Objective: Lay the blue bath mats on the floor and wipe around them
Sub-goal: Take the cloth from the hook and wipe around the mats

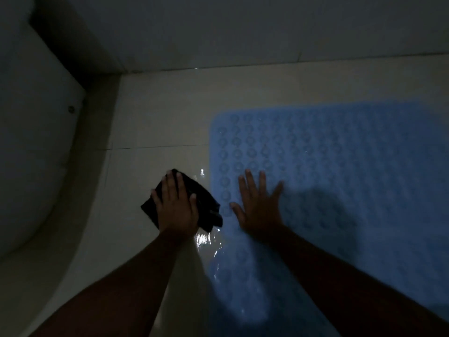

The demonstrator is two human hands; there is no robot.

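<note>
One mat (340,154) down, wiping underway
Mat lies flat on floor (158,117), right hand (258,210) spread wide on it; left hand (176,207) presses cloth (209,205), fingers flat, just left of mat. Wet shine there, so more wiping I'd guess.

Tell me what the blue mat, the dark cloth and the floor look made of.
Blue mat: probably soft rubber or PVC, matte, with rows of moulded circles. Dark cloth: limp fabric, crumpled; weave unclear. Floor: glazed tile, glossy, with grout lines and wet glare.

Left hand (176,207) flat on dark cloth (184,203), right hand (258,205) — blue mat (340,154)
</note>
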